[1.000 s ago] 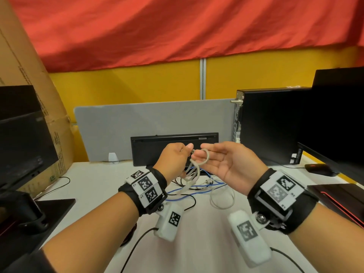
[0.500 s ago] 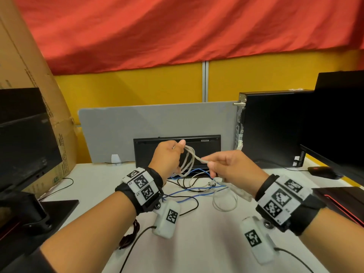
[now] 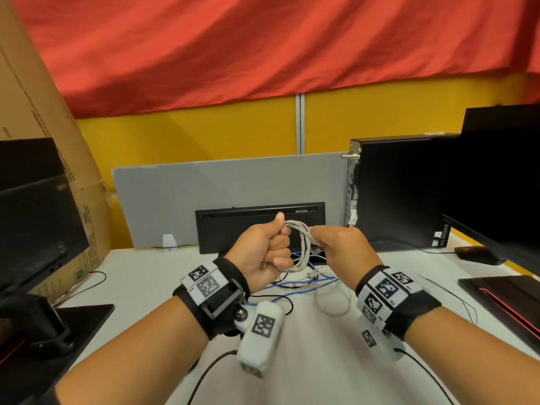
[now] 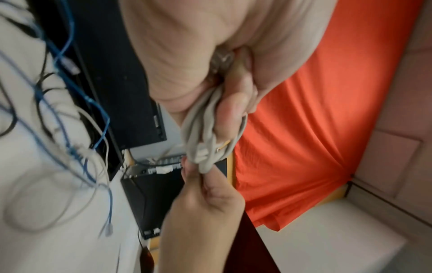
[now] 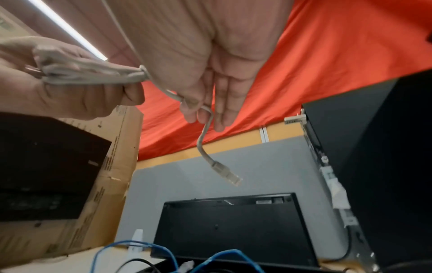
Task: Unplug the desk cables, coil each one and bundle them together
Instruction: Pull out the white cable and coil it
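A grey network cable (image 3: pixel 302 245) is wound into a small coil held above the desk. My left hand (image 3: pixel 267 249) grips the coil in its fist, thumb up; the bunched strands (image 4: pixel 205 133) pass under its thumb. My right hand (image 3: pixel 336 244) pinches the coil's loose tail beside the coil. The tail (image 5: pixel 205 133) hangs from between its fingers (image 5: pixel 224 103) and ends in a clear plug (image 5: pixel 230 174). Blue cables (image 3: pixel 295 283), a black cable (image 3: pixel 280 298) and a grey loop (image 3: pixel 333 301) lie loose on the white desk under my hands.
A black keyboard (image 3: pixel 230 229) leans on end against a grey partition (image 3: pixel 228 185). A black computer tower (image 3: pixel 400 188) and monitor (image 3: pixel 502 176) stand at the right, with a mouse (image 3: pixel 476 254). Another monitor (image 3: pixel 35 214) and a cardboard box (image 3: pixel 43 118) fill the left.
Both hands dropped a little and came closer together. The right hand went from pulling a stretched strand to pinching the tail at the coil, which is now tighter in the left fist.
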`<state>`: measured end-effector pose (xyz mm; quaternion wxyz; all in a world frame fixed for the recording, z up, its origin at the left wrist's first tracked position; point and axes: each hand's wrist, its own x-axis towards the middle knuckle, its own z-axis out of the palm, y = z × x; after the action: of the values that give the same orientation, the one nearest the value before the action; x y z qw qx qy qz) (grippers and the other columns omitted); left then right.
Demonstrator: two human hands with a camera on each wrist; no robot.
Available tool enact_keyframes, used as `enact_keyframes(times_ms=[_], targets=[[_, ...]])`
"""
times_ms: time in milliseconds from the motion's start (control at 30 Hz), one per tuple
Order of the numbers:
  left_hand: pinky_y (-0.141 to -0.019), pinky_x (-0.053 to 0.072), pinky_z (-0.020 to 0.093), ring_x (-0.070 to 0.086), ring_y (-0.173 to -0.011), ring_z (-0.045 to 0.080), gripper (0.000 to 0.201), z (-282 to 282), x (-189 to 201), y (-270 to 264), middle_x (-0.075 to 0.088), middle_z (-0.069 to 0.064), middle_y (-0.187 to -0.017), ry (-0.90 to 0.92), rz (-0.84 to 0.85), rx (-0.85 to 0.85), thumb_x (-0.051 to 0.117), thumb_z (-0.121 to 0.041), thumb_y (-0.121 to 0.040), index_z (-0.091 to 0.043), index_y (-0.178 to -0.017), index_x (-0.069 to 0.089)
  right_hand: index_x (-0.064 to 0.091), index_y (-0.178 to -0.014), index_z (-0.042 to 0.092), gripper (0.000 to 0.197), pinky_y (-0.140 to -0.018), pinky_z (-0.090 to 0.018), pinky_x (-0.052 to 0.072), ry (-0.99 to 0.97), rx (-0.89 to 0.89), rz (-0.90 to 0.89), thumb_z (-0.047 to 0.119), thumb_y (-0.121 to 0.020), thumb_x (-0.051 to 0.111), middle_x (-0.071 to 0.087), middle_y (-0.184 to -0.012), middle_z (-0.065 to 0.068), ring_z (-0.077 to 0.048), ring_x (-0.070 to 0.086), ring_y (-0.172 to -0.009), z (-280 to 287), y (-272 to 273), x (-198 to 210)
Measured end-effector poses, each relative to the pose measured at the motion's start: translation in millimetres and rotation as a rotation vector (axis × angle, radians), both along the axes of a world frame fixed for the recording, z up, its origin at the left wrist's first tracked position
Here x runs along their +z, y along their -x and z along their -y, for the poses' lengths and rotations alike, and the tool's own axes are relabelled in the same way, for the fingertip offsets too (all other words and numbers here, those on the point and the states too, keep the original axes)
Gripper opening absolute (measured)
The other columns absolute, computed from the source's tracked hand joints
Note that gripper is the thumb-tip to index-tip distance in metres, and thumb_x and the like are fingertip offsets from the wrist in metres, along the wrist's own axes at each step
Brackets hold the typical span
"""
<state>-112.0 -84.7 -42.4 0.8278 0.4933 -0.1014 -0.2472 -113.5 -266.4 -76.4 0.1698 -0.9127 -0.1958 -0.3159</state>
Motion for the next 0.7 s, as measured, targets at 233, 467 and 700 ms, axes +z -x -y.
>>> enact_keyframes(times_ms=[233, 467, 700], targets=[[-0.036, 0.027, 0.017, 0.021, -0.032, 0.006, 0.038, 6, -11, -1, 0.022, -0.006, -0.046, 0.174, -0.077, -0.046, 0.043, -0.039, -0.099, -0.012, -0.073, 0.049, 0.067, -0.109, 0.007, 0.023, -0.085, -0.027, 0.054, -0.406, 0.180, -0.028, -0.002, -0.090, 0.060, 0.062, -0.106, -0.002, -0.019, 0.060, -0.093, -20, 1, -1], [-0.037, 0.027, 0.017, 0.020, -0.034, 0.005, 0.041, 7, -14, -2, 0.021, -0.006, -0.047, 0.228, -0.066, -0.019, 0.044, -0.040, -0.098, -0.012, -0.069, 0.052, 0.074, -0.105, 0.010, 0.021, -0.076, -0.020, 0.053, -0.466, 0.231, -0.048, 0.002, -0.089, 0.064, 0.065, -0.093, -0.002, -0.015, 0.063, -0.086, -23, 14, 8], [-0.034, 0.029, 0.016, 0.020, -0.031, 0.005, 0.041, 10, -13, -6, 0.008, -0.002, -0.067, 0.267, -0.079, 0.089, 0.040, -0.041, -0.100, -0.010, -0.075, 0.048, 0.059, -0.127, 0.013, 0.048, -0.076, -0.022, 0.057, -1.130, 0.384, -0.317, -0.009, -0.085, 0.062, 0.076, -0.086, -0.005, -0.017, 0.072, -0.083, -32, 28, 14]])
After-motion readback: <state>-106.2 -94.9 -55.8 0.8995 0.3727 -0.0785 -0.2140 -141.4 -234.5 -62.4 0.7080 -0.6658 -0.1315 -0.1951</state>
